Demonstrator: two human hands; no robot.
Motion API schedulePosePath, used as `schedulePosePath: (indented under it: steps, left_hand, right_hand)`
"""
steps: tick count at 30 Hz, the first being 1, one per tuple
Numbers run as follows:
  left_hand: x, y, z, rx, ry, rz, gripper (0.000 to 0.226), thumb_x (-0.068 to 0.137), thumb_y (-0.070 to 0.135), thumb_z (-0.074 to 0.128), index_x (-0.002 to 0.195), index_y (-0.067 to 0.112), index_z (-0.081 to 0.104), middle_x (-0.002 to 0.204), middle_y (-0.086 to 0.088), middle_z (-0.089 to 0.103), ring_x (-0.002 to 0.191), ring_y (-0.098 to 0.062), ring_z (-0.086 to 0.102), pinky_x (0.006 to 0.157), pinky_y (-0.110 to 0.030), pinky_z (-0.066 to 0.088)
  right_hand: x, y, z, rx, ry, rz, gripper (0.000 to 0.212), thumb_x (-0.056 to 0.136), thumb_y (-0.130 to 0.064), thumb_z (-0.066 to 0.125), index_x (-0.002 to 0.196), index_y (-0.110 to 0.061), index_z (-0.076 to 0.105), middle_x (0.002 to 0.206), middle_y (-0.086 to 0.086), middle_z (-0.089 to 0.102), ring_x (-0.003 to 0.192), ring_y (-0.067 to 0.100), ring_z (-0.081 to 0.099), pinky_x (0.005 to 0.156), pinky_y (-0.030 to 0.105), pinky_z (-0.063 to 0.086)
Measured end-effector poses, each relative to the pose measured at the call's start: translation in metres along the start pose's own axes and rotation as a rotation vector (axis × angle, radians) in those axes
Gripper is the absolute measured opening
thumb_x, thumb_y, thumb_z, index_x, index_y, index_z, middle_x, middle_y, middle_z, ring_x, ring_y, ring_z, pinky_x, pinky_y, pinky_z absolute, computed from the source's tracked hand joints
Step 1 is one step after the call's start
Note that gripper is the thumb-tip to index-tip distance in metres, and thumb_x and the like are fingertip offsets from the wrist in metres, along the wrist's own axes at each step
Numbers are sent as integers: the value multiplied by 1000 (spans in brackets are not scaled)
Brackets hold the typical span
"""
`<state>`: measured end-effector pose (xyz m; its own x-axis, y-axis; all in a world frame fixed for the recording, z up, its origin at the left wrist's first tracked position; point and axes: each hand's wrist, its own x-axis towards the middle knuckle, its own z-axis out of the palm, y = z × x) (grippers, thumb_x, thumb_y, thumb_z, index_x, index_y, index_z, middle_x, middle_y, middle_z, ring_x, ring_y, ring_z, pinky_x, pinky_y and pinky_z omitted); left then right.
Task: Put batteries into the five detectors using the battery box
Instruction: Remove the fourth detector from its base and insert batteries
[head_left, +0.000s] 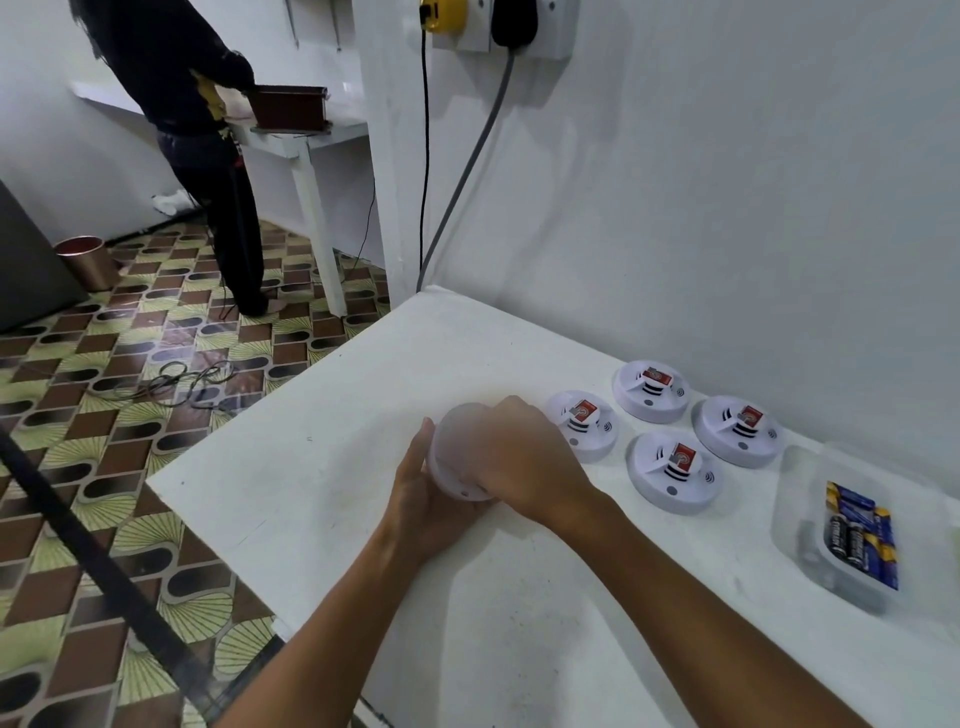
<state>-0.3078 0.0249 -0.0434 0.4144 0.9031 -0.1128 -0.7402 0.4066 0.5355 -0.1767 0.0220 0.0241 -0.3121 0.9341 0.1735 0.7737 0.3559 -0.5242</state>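
Two bare forearms, lower centre of the frame, reaching up to mid-frame. Left hand (421, 499): cupped around the left edge of a round white detector (457, 452), fingers beneath it. Right hand (524, 457): curled over the top and right side of the same detector, gripping it; detector blurred, tilted up off the surface.

Counter (322, 467): white, scuffed, running from lower right to centre, set against a white wall (727, 208).

Four more detectors (670, 473), centre right: white discs lying flat in a cluster, each showing a red battery in its slot.

Battery box (810, 525), right edge: clear plastic, holding dark and blue batteries (857, 535).

Room, left: patterned brown-and-green floor (130, 364) with loose cables; copper bin (88, 262); a person (202, 130) in dark clothes, upper left, standing at a second white table.
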Motion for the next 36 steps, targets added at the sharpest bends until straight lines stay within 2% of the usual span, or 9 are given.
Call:
schedulePosePath:
  steps: [4, 16, 20, 23, 26, 28, 32, 34, 36]
  left_hand:
    - [1, 1, -1, -64, -2, -7, 65, 61, 40, 87, 114, 5, 70, 120, -17, 65, 110, -31, 65, 89, -47, 54]
    - [0, 2, -2, -22, -26, -38, 67, 67, 47, 82, 120, 8, 67, 126, -16, 62, 115, -31, 61, 96, -46, 51]
    - [0, 2, -4, 0, -42, -40, 77, 65, 52, 82, 128, 10, 62, 134, -19, 56, 118, -35, 59, 95, -48, 50]
    - [1, 2, -4, 62, -49, -44, 79, 60, 56, 82, 123, 13, 66, 134, -21, 57, 116, -39, 60, 92, -47, 52]
    - [-1, 1, 0, 130, -19, -72, 89, 48, 54, 89, 122, 11, 67, 126, -20, 62, 107, -36, 65, 86, -44, 56]
    - [-2, 0, 9, 286, 37, -35, 100, 40, 53, 92, 126, 16, 59, 122, -16, 64, 99, -29, 67, 79, -40, 58]
    - [-5, 3, 38, 981, 21, 177, 90, 46, 35, 91, 127, 33, 51, 124, 8, 59, 106, -6, 62, 78, -22, 54]
    - [-5, 4, 47, 1185, -43, 257, 89, 49, 35, 90, 127, 36, 47, 126, 17, 56, 109, 7, 56, 79, -14, 51]
    - [-3, 3, 51, 1189, -67, 302, 81, 57, 47, 82, 129, 39, 46, 130, 18, 56, 114, 4, 56, 84, -16, 52]
  right_hand:
    - [-2, -1, 3, -36, 4, 14, 57, 79, -32, 72, 133, -29, 55, 116, 4, 53, 110, 22, 50, 92, 28, 44]
    - [-8, 6, 12, 32, 36, 63, 54, 82, -36, 69, 134, -29, 54, 111, 4, 52, 105, 18, 50, 91, 27, 46]
    - [-7, 17, -1, 537, 87, 229, 28, 92, -22, 60, 118, -17, 67, 114, 2, 67, 106, 11, 61, 95, 28, 48]
    - [-13, 21, -14, 983, 158, 431, 22, 99, -10, 46, 105, -13, 67, 95, 8, 69, 92, 19, 66, 86, 33, 56]
    - [-25, 22, -22, 979, 167, 560, 21, 99, -14, 46, 95, -12, 66, 85, 12, 64, 76, 21, 63, 72, 37, 57]
    - [-36, 23, -24, 1040, 69, 645, 26, 99, -28, 47, 100, -9, 65, 88, 16, 64, 76, 27, 64, 71, 43, 57]
    - [-61, 32, -35, 1483, -209, 642, 53, 96, -53, 40, 123, -14, 62, 115, 25, 65, 101, 45, 64, 85, 57, 53]
    - [-72, 38, -38, 1607, -246, 576, 53, 93, -52, 48, 126, -12, 61, 124, 27, 60, 108, 48, 59, 89, 61, 49]
    - [-80, 45, -34, 1665, -216, 556, 58, 81, -45, 69, 125, -9, 62, 125, 26, 59, 108, 46, 59, 86, 59, 49]
